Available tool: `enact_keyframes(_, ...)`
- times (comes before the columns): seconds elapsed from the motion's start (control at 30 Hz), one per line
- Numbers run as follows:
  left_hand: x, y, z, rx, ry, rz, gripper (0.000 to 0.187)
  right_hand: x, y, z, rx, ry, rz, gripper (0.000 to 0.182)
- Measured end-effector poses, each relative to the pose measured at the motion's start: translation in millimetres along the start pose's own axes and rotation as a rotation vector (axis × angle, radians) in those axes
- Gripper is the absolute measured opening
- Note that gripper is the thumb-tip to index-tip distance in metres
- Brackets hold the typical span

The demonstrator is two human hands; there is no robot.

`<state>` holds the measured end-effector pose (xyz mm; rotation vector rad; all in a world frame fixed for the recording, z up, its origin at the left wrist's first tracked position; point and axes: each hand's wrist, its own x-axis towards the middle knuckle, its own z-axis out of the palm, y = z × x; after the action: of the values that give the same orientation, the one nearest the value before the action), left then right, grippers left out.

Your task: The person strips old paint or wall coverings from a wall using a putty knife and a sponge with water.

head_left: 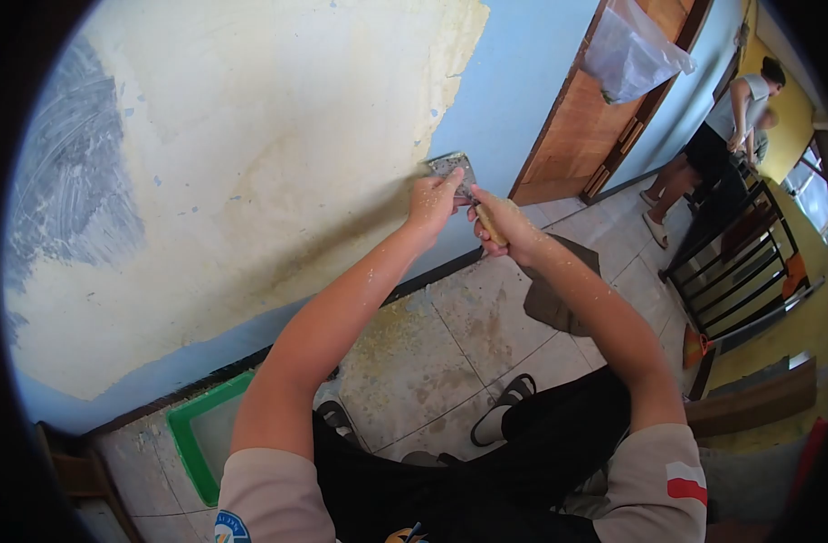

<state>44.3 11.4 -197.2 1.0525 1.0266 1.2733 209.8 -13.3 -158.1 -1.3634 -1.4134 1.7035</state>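
Observation:
A paint scraper with a broad metal blade (450, 174) and a wooden handle (491, 226) is up against the wall (278, 136), near the edge where bare plaster meets blue paint. My right hand (515, 231) is wrapped round the handle. At the blade, my left hand (429, 210) grips with its thumb laid on the metal; its other fingers are partly hidden behind. Pale flakes stick to both forearms. The stripped wall is cream, with a grey smeared patch (75, 172) at the left.
Scrapings litter the tiled floor (414, 353) between my feet. A green tray (192, 434) lies at the left by the wall. A dark cloth (559, 290) is on the tiles. Beyond are a wooden door (568, 136), a hanging plastic bag (627, 59), a black railing (749, 262) and two people.

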Motion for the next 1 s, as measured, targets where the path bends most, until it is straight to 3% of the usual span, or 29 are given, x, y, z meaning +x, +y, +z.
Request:
enact_keyframes(0.23,6.0,-19.7,24.8,0.070,0.047,0.040,0.044,-12.7,9.9,-0.3,-0.033,0.070,-0.020,0.043)
enact_keyframes(0.33,8.6,-24.9,24.3,-0.116,0.148,0.143,0.047,-2.4,3.8,14.7,0.111,0.064,-0.065,0.039)
enact_keyframes(0.73,8.3,-25.4,-4.6,0.277,0.241,0.246,0.052,4.9,13.0,60.9,0.346,0.134,0.003,0.033)
enact_keyframes(0.8,11.6,-25.0,-6.3,0.312,0.171,0.236,0.046,6.0,14.2,57.0,0.342,0.135,-0.008,0.032)
enact_keyframes(1.0,15.2,-20.5,6.1,0.108,0.175,0.181,0.047,5.5,6.3,50.2,0.370,0.165,-0.010,0.032)
